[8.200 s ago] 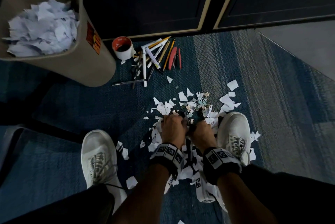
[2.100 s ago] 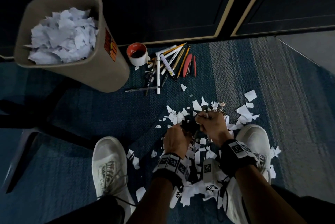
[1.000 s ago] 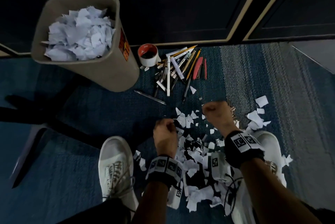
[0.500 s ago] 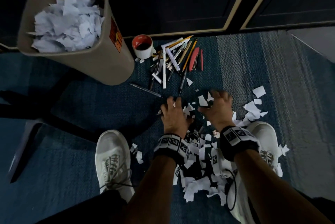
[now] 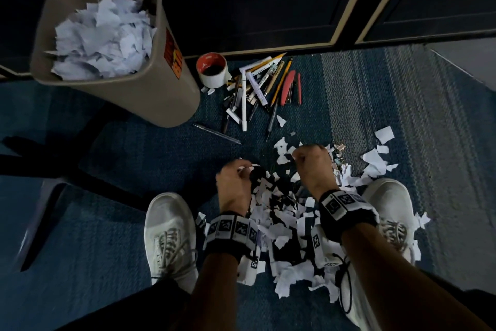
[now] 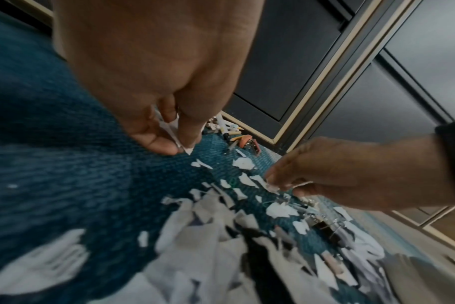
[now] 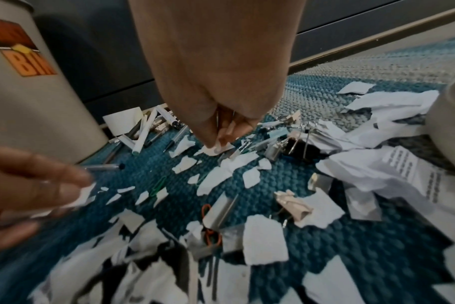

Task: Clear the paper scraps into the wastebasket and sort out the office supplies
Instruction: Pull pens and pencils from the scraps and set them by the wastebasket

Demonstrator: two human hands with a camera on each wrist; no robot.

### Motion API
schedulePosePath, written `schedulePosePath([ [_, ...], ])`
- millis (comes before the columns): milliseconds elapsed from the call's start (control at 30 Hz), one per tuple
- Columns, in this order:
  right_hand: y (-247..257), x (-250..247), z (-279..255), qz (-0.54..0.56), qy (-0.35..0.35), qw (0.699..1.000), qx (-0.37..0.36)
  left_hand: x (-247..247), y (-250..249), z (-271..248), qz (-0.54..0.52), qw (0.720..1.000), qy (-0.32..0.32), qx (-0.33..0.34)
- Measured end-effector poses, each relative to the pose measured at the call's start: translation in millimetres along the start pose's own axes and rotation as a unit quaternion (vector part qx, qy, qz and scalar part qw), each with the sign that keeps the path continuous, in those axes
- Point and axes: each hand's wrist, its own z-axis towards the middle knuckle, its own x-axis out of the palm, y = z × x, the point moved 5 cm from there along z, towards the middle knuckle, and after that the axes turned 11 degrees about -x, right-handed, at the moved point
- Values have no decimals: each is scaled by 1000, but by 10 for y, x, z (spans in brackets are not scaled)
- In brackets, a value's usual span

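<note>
Scraps (image 5: 284, 226) mixed with binder clips (image 7: 296, 147) lie beneath both hands (image 5: 271, 169).

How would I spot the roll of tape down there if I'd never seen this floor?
Find the tall beige wastebasket stuffed with torn paper. At its foot on the blue carpet, against the dark cabinet, the roll of tape lies flat beside the heap of pens and pencils. It is the only round thing there: a white ring with a red top face and dark hole.

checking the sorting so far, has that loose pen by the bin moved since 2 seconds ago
Yes. The loose pen lay roughly level below the pen pile; now it slants down to the right, away from the bin.
</note>
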Motion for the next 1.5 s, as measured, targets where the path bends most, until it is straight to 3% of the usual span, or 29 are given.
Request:
schedulePosePath([
  [100,-6,-86,45,27,-19,999,43,-110,122,38,23,1000,-17,0],
  [167,59,-77,35,0,29,998,56,-132,139,92,55,998,-19,-12],
  [300,318,45,-26,-66,92,994,5,-41,117,141,81,995,24,-47],
  [467,510,98,-45,1,36,999,-40,89,-23,90,114,993,26,20],
  [700,390,158,-67,54,57,997,8,154,-86,143,117,992,35,9],
  [800,301,78,-129,119,33,992,28,145,-8,88,109,991,78,-3],
  [867,298,142,-246,132,81,987,29,114,84,-39,80,990,113,-5],
  [967,465,280,-490,112,167,979,-31,18,233,-239,56,992,111,-1],
  [1033,617,303,-576,75,150,981,-93,-2,319,-275,52,995,89,14],
  [1100,785,293,-611,47,91,977,-186,3,346,-257,48,995,92,8],
  [1167,863,350,-624,36,97,968,-230,-1,325,-223,40,994,98,2],
  [1233,859,439,-616,47,154,966,-204,-14,294,-181,20,995,95,3],
  [1367,619,343,-528,144,155,974,-75,-58,254,-67,-9,996,79,-31],
  [1500,377,3,-312,172,73,981,44,-74,173,53,53,996,51,-48],
])
